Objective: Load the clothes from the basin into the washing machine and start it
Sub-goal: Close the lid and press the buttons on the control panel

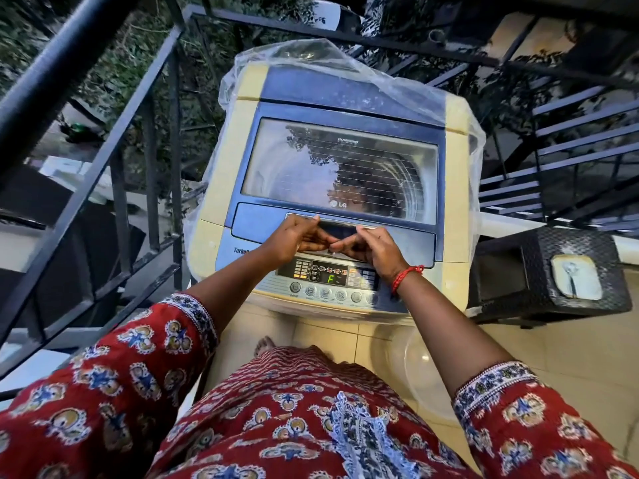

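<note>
The cream and blue top-loading washing machine (456, 188) stands in front of me with its glass lid (311, 167) down. My left hand (294, 236) and my right hand (371, 247) meet at the lid handle (340, 229) on the lid's front edge, thumbs on top and fingers curled under it. Below the hands, the control panel (328, 274) is lit and shows a green "F". Reflections on the glass hide what lies in the drum. A pale round basin (422, 361) sits on the floor by the machine's right front corner; no clothes show in it.
A clear plastic cover (311, 60) is pushed back over the machine's rear. A black iron railing (145, 140) runs close on the left. A black wicker stand (539, 271) with a small dish on top is to the right, with metal stairs (570, 133) behind it.
</note>
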Available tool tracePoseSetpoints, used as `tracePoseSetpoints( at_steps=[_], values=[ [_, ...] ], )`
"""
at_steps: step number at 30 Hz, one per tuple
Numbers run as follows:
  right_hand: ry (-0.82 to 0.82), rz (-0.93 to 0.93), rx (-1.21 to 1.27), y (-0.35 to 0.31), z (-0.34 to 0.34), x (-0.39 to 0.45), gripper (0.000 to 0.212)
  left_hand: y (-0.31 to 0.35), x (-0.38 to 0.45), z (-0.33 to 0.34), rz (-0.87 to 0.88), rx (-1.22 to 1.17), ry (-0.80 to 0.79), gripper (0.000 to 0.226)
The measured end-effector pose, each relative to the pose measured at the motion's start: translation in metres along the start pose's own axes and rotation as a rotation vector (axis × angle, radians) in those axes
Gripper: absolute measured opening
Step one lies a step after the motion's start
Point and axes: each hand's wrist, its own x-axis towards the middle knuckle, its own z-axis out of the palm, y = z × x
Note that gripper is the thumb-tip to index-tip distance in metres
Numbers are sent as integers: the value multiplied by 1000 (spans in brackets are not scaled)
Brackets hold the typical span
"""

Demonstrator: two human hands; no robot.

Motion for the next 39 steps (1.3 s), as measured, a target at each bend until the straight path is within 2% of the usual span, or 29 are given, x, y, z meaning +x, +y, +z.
tracePoseSetpoints(
  at_steps=[8, 22, 39],
  values=[
    [-3, -62, 11, 1, -2, 0, 48, -1, -1, 1, 6, -21, 22, 46],
    [-23, -30, 58, 3, -5, 3, 51, 0, -4, 7, 45, -30, 69, 42],
    [-26, -23, 54, 4, -7, 4, 55, 4, -4, 9, 11, -59, 68, 40]
  ],
)
